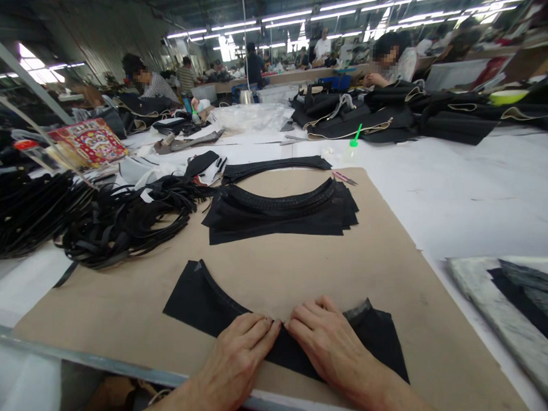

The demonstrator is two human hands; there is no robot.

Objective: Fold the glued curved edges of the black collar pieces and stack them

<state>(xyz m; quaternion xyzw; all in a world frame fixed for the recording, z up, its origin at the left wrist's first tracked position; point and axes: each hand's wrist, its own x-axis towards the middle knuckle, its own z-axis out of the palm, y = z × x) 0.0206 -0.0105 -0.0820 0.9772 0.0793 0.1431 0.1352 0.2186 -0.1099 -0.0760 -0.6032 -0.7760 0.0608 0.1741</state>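
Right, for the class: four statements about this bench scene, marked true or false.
1. The left hand and right hand touch the nearest curved black fabric-like piece. True.
2. The pink-handled snips are in the right hand. False: the snips lie on the flat tan board.
3. The heap of thin black strips is left of the stack of curved black pieces. True.
4. The translucent green-spouted bottle is on the board. False: the bottle is on the white tabletop.

Head view, one: worn on my own head, facing forward and down. Near, low in frame: my left hand (243,349) and right hand (325,332). Beyond: tabletop (465,195), seen obliquely from above. Far, along the top edge: ceiling lights (349,4).
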